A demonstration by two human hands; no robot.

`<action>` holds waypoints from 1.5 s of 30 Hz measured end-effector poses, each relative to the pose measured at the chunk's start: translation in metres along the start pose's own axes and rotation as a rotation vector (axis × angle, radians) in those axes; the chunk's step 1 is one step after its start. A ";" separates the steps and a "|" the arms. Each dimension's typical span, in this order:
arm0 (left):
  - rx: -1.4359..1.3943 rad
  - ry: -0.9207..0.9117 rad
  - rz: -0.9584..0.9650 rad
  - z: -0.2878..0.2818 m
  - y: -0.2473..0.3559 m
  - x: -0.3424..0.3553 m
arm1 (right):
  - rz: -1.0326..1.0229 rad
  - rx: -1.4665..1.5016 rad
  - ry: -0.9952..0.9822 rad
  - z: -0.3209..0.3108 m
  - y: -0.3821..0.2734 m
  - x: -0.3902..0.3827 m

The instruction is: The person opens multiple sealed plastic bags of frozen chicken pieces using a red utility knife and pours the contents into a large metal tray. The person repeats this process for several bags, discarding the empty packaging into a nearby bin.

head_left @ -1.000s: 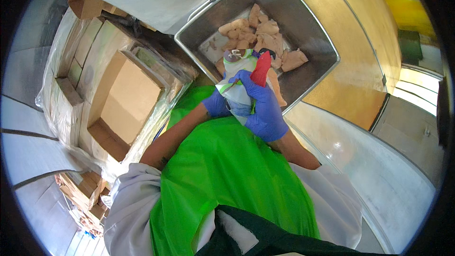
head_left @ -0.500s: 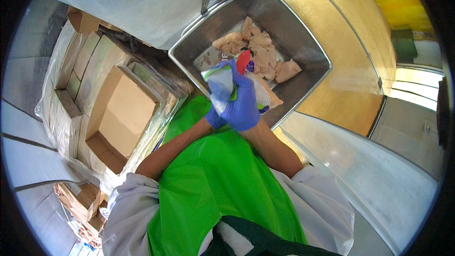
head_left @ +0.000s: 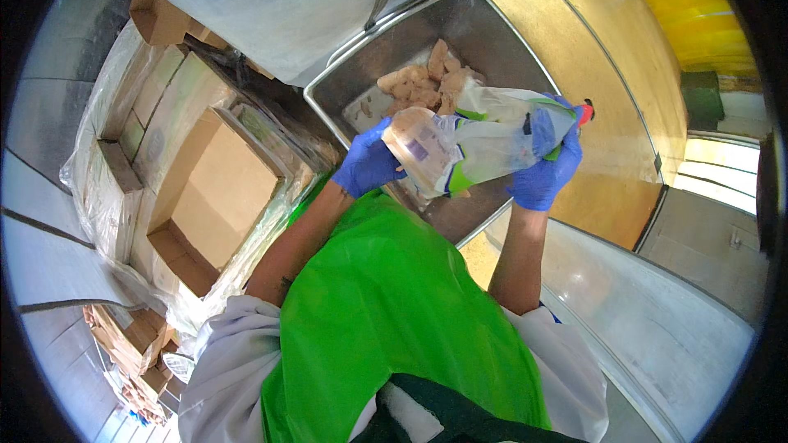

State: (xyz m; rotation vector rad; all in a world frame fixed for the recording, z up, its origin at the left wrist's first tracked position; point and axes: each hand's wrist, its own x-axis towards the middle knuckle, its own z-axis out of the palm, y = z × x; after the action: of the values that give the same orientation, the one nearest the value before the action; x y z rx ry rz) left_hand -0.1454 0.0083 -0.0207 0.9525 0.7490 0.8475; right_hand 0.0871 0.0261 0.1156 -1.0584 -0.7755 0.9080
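A plastic bag (head_left: 492,135), clear with white and green print, stretches between my two hands over a deep metal tub (head_left: 513,41). At its left end, a pale piece of meat (head_left: 408,130) shows through the film. My left hand (head_left: 368,162), in a blue glove, is closed on that end. My right hand (head_left: 548,166), gloved too, is closed on the bag's other end. A small red and black tool (head_left: 586,112) sticks out beyond the right fingers; its full shape is hidden. Several pale raw meat pieces (head_left: 414,86) lie in the tub, partly covered by the bag.
On the left, an open cardboard box (head_left: 217,189) rests among plastic-wrapped cartons (head_left: 135,127). A grey metal panel (head_left: 246,8) stands beyond the tub. To the right are a yellowish floor (head_left: 607,90) and a pale sloping panel (head_left: 648,287).
My hands were close together over the tub with the bag bunched up. Now they are apart, left hand leftward and right hand rightward, with the bag spread between them.
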 end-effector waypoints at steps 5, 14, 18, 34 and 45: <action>-0.456 0.019 -0.314 0.023 0.012 -0.004 | -0.086 -0.204 0.160 -0.035 0.004 0.011; 0.121 -0.193 -0.148 0.034 -0.002 -0.004 | -0.071 -0.332 0.226 -0.077 0.018 0.016; 0.258 -0.251 0.065 0.024 -0.033 0.003 | -0.016 -0.319 0.206 -0.053 -0.001 0.016; -0.044 0.221 -0.096 0.058 -0.012 0.002 | -0.296 -0.528 -0.224 0.037 0.059 0.035; 0.001 -0.190 -0.241 0.050 -0.054 0.024 | 1.088 0.868 -0.407 0.113 0.051 -0.083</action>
State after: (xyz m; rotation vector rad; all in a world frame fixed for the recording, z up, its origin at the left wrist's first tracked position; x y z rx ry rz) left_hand -0.0774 -0.0077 -0.0539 0.9088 0.6834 0.5384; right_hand -0.0595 0.0052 0.0937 -0.4356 0.0186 2.1790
